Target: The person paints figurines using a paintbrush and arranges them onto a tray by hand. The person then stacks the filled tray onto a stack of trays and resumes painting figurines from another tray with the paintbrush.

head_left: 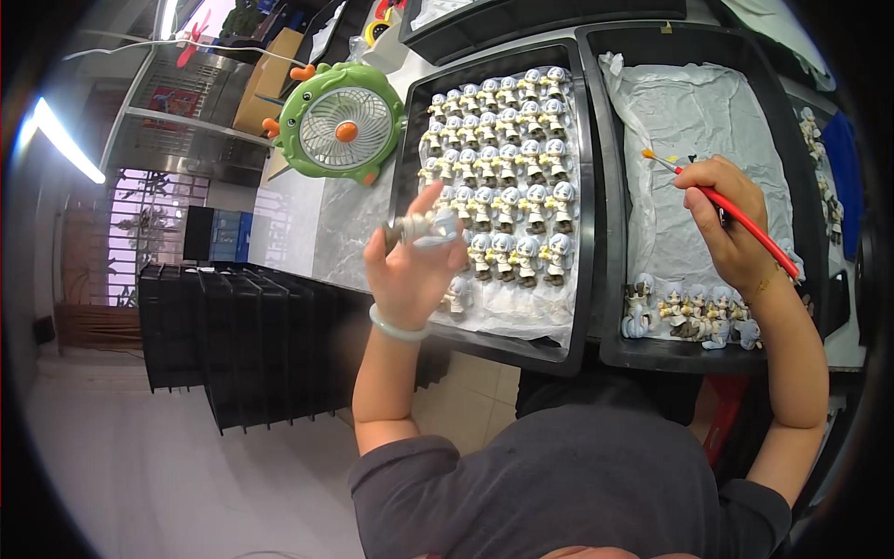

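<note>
My left hand (414,270), with a pale bracelet on its wrist, is closed on a small figurine (430,229) with light hair, blurred by motion. It is above the left side of a black tray (585,233) where rows of similar figurines (504,168) stand on white paper. In my right hand (731,219) is a paintbrush (751,225) with a red handle, its yellow-stained tip pointing up and left. That hand is over a second black tray (610,186) lined with crumpled white paper, where several figurines (694,312) lie bunched along the near edge.
A green fan (340,126) stands on the table left of the trays. Stacked black trays (270,335) are at the left beside the table. Another black tray (521,26) is at the back. More figurines (829,200) and a blue object (844,177) are at the far right.
</note>
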